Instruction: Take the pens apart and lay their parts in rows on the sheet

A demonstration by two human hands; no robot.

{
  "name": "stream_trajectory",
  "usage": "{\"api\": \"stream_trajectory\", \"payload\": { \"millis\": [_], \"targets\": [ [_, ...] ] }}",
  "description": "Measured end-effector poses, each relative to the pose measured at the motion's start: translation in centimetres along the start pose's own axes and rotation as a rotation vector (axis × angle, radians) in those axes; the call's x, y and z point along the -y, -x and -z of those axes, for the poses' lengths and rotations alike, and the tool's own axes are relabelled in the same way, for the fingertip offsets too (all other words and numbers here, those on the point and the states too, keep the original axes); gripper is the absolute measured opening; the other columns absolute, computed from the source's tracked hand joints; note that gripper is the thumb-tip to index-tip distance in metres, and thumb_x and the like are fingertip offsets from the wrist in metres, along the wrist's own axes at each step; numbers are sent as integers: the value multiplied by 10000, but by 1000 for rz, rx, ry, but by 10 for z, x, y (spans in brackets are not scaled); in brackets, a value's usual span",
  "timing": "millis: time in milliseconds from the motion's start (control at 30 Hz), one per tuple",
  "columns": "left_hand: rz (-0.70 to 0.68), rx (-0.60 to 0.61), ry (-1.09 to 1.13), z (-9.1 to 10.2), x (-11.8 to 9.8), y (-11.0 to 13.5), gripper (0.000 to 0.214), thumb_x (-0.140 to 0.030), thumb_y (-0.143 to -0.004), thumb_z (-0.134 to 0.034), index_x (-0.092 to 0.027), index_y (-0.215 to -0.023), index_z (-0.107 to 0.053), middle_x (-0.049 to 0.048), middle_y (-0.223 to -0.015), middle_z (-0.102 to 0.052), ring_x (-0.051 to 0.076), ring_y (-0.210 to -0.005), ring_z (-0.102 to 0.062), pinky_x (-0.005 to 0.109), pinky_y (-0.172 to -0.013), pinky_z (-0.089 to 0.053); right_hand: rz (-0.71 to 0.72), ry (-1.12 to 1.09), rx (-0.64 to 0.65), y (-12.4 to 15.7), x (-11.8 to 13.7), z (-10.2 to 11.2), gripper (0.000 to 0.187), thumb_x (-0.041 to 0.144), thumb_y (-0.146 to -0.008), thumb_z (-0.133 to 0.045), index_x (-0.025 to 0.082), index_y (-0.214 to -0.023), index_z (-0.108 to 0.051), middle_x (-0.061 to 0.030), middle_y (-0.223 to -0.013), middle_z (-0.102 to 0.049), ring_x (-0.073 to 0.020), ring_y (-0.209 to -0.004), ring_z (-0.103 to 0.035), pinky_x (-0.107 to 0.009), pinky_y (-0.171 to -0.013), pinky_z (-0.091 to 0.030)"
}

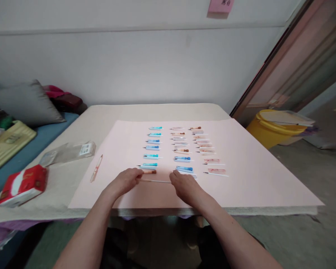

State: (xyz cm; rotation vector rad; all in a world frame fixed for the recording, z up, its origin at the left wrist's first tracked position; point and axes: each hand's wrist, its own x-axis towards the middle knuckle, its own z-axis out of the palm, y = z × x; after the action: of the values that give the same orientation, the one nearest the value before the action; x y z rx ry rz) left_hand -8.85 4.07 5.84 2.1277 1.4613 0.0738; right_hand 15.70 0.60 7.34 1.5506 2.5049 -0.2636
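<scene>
Thin rod point(158, 181): we see it lying level over the near part of the pink sheet point(254, 179), bridging the gap between two hands, mostly white, orange-tinted toward its left end; whether it touches the sheet we cannot tell.
Left hand point(128, 178): we find its fingers closed in a pinch on the rod's left end.
Right hand point(186, 186): its fingers are curled shut on the rod's other end, the tips partly hidden from us.
Brown-tipped piece point(150, 172): just beyond the rod, beside the left fingers; whether they touch it, we cannot tell.
Left column point(152, 147): teal and blue pens, slim white sticks beside them.
Middle column point(181, 150): pale, brown and blue pens, the nearest blue one just beyond the right hand.
Right column point(205, 146): brown, orange and pinkish pens.
Lone pen point(96, 168): orange and white, near the sheet's left edge.
Left of the sheet: we see a clear packet point(70, 153) and a red pack point(24, 185).
Far right: a yellow bucket point(271, 130).
</scene>
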Motion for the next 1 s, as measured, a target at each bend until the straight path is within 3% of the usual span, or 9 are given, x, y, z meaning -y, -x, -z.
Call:
{"api": "stream_trajectory", "payload": {
  "millis": [233,467,567,800,1000],
  "targets": [
    [-14,-6,48,-4,4,-2,121,-114,-649,-409,-194,-674,-496,14,-716,-566,153,-673,-480,247,-588,-279,20,6,-13,0,-1,-1,253,13,-786,-380,147,-966,-499,-109,-960,-555,-214,-764,-603,-289,-578,-381],
    [-44,12,179,2,-12,0,87,-141,-669,-443,-186,-682,-517,-7,-699,-531,136,-642,-448,243,-585,-296,66,-14,-71,-4,2,-10,211,61,-823,-381,156,-970,-498,-94,-965,-560,-202,-753,-593,-281,-564,-349],
    [-54,-35,291,7,-14,1,49,-176,-689,-495,-180,-696,-543,-22,-666,-505,127,-633,-435,241,-582,-303,51,-49,-98,-5,0,-13,162,130,-874,-367,164,-970,-494,-85,-966,-559,-187,-738,-586,-278,-555,-324],
    [18,-274,984,16,-15,-1,217,-218,-638,-687,-159,-816,-578,-23,-674,-573,103,-629,-524,223,-614,-386,28,-289,-201,-5,1,-10,139,202,-922,-346,187,-912,-483,-32,-909,-560,-142,-749,-557,-259,-608,-311],
    [121,-391,1668,-6,-28,-12,216,-143,-637,-705,-153,-822,-593,-32,-658,-567,53,-574,-543,169,-571,-453,-28,-506,-333,-7,10,-7,122,207,-897,-382,183,-851,-492,-39,-888,-575,-139,-748,-541,-241,-642,-345]
  ]
}}
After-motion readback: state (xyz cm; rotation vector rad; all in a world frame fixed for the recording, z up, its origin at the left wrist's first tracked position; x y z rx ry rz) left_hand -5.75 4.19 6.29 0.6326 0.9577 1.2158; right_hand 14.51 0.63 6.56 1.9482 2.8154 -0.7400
